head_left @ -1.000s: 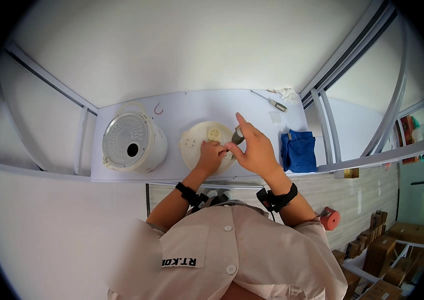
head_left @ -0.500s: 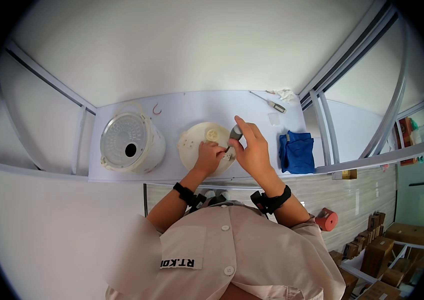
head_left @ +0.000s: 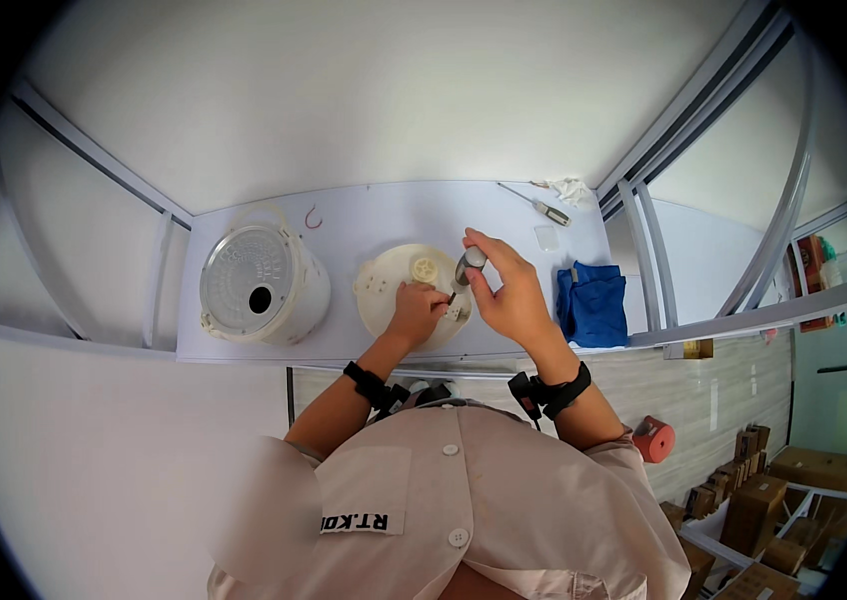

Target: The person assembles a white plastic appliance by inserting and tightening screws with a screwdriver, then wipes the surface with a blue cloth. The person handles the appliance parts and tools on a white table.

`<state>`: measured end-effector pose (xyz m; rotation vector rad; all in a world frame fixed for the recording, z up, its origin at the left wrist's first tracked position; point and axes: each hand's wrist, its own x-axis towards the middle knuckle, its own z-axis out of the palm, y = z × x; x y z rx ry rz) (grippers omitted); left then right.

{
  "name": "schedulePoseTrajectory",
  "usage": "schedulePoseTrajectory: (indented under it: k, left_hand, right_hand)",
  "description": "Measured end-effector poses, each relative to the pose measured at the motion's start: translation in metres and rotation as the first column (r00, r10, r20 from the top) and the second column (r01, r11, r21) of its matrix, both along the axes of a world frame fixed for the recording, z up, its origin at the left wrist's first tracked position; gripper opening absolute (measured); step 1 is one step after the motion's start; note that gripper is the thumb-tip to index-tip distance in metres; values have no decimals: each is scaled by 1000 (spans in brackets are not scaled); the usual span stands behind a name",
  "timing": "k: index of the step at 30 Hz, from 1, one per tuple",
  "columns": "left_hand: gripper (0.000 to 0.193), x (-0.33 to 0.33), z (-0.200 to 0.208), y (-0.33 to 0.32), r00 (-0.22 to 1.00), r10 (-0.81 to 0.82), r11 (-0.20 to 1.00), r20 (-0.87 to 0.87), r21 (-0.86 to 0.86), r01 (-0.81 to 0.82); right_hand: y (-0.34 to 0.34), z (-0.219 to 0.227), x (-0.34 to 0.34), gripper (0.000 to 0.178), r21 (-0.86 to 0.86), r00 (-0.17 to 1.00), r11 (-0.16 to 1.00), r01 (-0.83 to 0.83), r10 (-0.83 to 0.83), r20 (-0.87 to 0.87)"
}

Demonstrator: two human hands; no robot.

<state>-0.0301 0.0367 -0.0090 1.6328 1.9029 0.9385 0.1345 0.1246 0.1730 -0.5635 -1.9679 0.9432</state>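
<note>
A cream round lid-like plate lies flat on the white table in front of me. On its far side is a small round spoked part. My right hand is closed round the grey handle of a screwdriver, which stands tilted with its dark shaft toward the plate. My left hand rests over the plate, its fingers pinched by the shaft's lower end. What those fingertips hold is too small to make out. Small holes or fittings show in the plate near both its sides.
A cream rice-cooker-like pot with a metal face and a dark hole stands at the left. A reddish wire lies behind it. On the right are a second screwdriver, a clear square piece, crumpled white material and folded blue cloth.
My right hand has turned and shifted slightly, tilting the screwdriver's handle differently. My left hand has barely moved, and the plate stays in place.
</note>
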Motion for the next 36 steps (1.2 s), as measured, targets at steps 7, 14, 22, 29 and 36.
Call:
schedulePoseTrajectory:
  k: [7, 14, 22, 29, 36]
  left_hand:
    - [10, 1, 6, 0, 1000, 9, 1000, 2, -8, -9]
    - [9, 0, 6, 0, 1000, -1, 1000, -7, -1, 1]
    - [8, 0, 2, 1, 1000, -4, 1000, -5, -19, 4]
    - [7, 0, -3, 0, 1000, -1, 1000, 12, 19, 1]
    - [6, 3, 1, 1, 999, -11, 1000, -46, 7, 12]
  right_hand:
    - [0, -10, 8, 44, 128, 975, 992, 2, -30, 220]
    - [5, -12, 1, 51, 160, 993, 985, 69, -84, 87]
    - [3, -14, -7, 51, 43, 989, 996, 81, -86, 123]
    - [-2, -6, -14, 55, 152, 945, 983, 101, -142, 293]
    - [6, -17, -22, 55, 172, 999, 985, 19, -27, 41]
